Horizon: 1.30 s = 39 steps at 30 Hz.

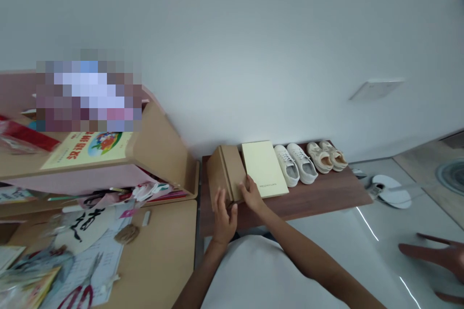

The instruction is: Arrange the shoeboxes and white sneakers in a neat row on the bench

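A brown cardboard box (236,166) stands at the left end of a dark wooden bench against the wall. My left hand (225,219) is at its near left corner, fingers stretched out against the side and thumb apart. At the box's near right edge, my right hand (253,196) has its thumb on the brown cardboard and its fingers curled over the side. Right beside it lies a cream box (264,166) with small lettering near its front edge. The undersides of both hands are hidden.
White sneakers (296,164) and beige shoes (326,156) stand along the wooden bench (322,198). To the left, a cluttered desk (163,231) holds red-handled scissors (85,285), papers and a fan. A round white base (393,192) and a brown chair (435,253) are at right.
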{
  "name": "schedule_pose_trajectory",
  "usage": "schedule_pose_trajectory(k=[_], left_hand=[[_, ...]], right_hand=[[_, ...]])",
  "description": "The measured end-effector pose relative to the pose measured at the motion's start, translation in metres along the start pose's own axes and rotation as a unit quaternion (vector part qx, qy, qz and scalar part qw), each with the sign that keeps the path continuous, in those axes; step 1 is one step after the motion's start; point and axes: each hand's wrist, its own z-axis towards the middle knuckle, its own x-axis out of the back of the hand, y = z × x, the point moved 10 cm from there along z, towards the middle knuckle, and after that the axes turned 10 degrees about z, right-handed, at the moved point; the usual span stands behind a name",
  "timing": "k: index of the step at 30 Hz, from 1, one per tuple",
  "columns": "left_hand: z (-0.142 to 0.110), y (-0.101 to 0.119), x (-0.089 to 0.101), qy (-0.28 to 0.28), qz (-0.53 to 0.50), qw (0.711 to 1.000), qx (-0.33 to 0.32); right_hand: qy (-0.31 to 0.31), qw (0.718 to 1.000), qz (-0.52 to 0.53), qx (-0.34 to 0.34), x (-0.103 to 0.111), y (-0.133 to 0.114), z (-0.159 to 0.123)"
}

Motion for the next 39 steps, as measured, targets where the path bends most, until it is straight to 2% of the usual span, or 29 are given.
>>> schedule_pose_trajectory(k=[1, 3, 6, 9, 11, 13, 14, 16, 18, 19, 21, 23, 24, 25, 27, 28, 30, 31, 32, 33, 34, 37, 39], left_hand=[[0.002, -0.008, -0.005, -0.008, -0.009, 1.000, 0.025], [0.007, -0.025, -0.017, -0.037, -0.011, 0.997, 0.070], [0.011, -0.042, -0.029, -0.074, 0.025, 0.994, 0.081], [0.015, -0.057, -0.030, -0.067, 0.084, 0.990, 0.094], [0.017, -0.066, -0.030, -0.056, 0.125, 0.985, 0.108], [0.021, -0.070, -0.030, -0.041, 0.156, 0.982, 0.096], [0.025, -0.071, -0.029, -0.031, 0.166, 0.982, 0.080], [0.033, -0.074, -0.024, -0.012, 0.175, 0.983, 0.044], [0.043, -0.081, -0.015, -0.003, 0.185, 0.982, 0.029], [0.049, -0.085, -0.011, -0.005, 0.192, 0.981, 0.028], [0.060, -0.085, -0.002, 0.005, 0.206, 0.978, 0.044], [0.065, -0.069, -0.001, 0.038, 0.188, 0.979, 0.070], [0.065, -0.055, -0.008, 0.058, 0.158, 0.982, 0.086], [0.063, -0.039, -0.024, 0.057, 0.107, 0.988, 0.100], [0.058, -0.009, -0.078, -0.001, -0.022, 0.989, 0.145], [0.052, 0.002, -0.108, -0.038, -0.081, 0.977, 0.191], [0.039, 0.012, -0.161, -0.106, -0.175, 0.932, 0.299], [0.035, 0.017, -0.178, -0.134, -0.221, 0.908, 0.330], [0.033, 0.021, -0.187, -0.150, -0.254, 0.891, 0.346], [0.034, 0.024, -0.187, -0.156, -0.273, 0.886, 0.342], [0.036, 0.027, -0.181, -0.158, -0.273, 0.893, 0.321], [0.032, 0.047, -0.139, -0.152, -0.156, 0.955, 0.200], [0.019, 0.077, -0.112, -0.124, -0.048, 0.987, 0.093]], right_hand=[[0.001, 1.000, -0.031, 0.001, 0.002, -0.001, -0.001], [-0.011, 0.996, -0.072, -0.045, -0.001, 0.002, -0.002], [-0.053, 0.988, -0.111, -0.091, -0.019, -0.001, -0.003], [-0.071, 0.986, -0.141, -0.062, -0.019, -0.010, -0.004], [-0.062, 0.984, -0.165, -0.005, 0.003, -0.014, -0.006], [-0.026, 0.980, -0.190, 0.053, 0.044, -0.011, -0.010], [0.005, 0.977, -0.205, 0.059, 0.071, -0.004, -0.011], [0.078, 0.971, -0.225, 0.032, 0.125, 0.015, -0.010], [0.117, 0.968, -0.223, -0.015, 0.162, 0.037, -0.005], [0.120, 0.968, -0.216, -0.033, 0.172, 0.046, -0.001], [0.106, 0.974, -0.193, -0.049, 0.178, 0.061, 0.008], [0.089, 0.982, -0.160, -0.051, 0.175, 0.070, 0.017], [0.077, 0.986, -0.137, -0.048, 0.173, 0.074, 0.021], [0.063, 0.991, -0.111, -0.043, 0.171, 0.077, 0.024], [0.032, 0.998, -0.045, -0.027, 0.167, 0.079, 0.030], [0.016, 1.000, -0.010, -0.023, 0.167, 0.080, 0.032], [-0.005, 0.997, 0.053, -0.050, 0.169, 0.088, 0.035], [-0.009, 0.994, 0.079, -0.078, 0.171, 0.095, 0.035], [-0.011, 0.989, 0.102, -0.108, 0.174, 0.103, 0.034], [-0.007, 0.983, 0.126, -0.137, 0.176, 0.111, 0.032], [0.000, 0.976, 0.152, -0.158, 0.178, 0.118, 0.029], [-0.007, 0.955, 0.227, -0.188, 0.168, 0.133, 0.017], [-0.058, 0.947, 0.238, -0.209, 0.145, 0.137, 0.006]])
